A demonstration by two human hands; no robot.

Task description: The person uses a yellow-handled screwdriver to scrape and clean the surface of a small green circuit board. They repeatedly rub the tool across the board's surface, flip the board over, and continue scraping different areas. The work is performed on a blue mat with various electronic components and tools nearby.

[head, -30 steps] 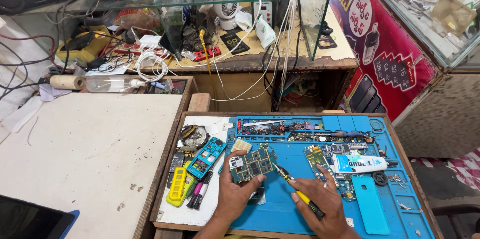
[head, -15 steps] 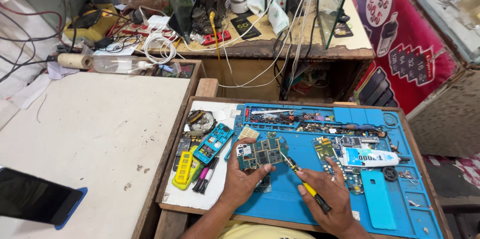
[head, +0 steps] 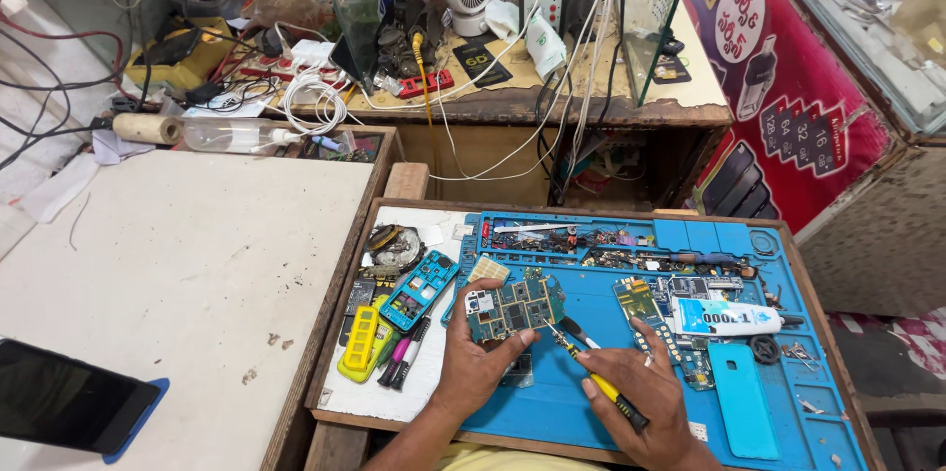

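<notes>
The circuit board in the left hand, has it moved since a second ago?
Cannot tell: the camera shifted. The circuit board sits in the left hand over the blue mat, as before.

A dark-screened phone [head: 69, 407] lies lower left on the white table, a white tube [head: 731, 317] with blue label rests on the blue mat, and a red poster [head: 778, 87] hangs right.

left hand [head: 477, 365] fingers curled gripping, right hand [head: 641, 402] closed, pinching
</notes>
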